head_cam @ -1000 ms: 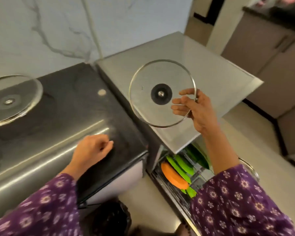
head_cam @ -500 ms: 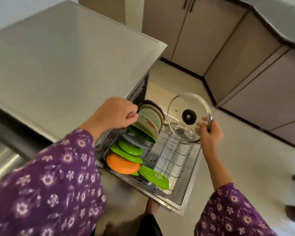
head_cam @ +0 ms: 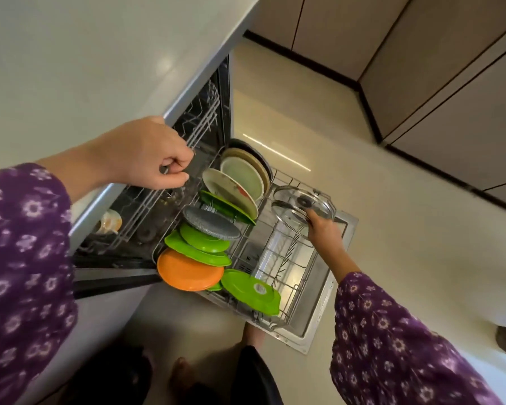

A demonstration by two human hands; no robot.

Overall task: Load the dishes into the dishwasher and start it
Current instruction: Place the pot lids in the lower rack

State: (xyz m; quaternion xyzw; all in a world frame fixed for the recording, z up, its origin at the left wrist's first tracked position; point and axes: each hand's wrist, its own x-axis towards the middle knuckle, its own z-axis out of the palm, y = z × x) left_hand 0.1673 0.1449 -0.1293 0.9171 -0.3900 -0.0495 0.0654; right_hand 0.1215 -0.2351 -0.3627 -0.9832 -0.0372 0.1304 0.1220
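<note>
The dishwasher stands open with its lower rack pulled out over the door. An orange plate, several green plates, a grey plate and white plates stand on edge along the rack's left side. My right hand grips the rim of a glass lid with a black knob, low at the rack's far right corner, beside another glass lid. My left hand is closed on the front wire of the upper rack.
A pale countertop covers the dishwasher at upper left. A cup sits in the upper rack. Beige cabinets line the far side of a cream floor. My bare feet stand near the open door.
I turned from the counter to the dishwasher. My right hand carried the glass lid down from above the counter into the lower rack. My left hand moved from the hob to the upper rack.
</note>
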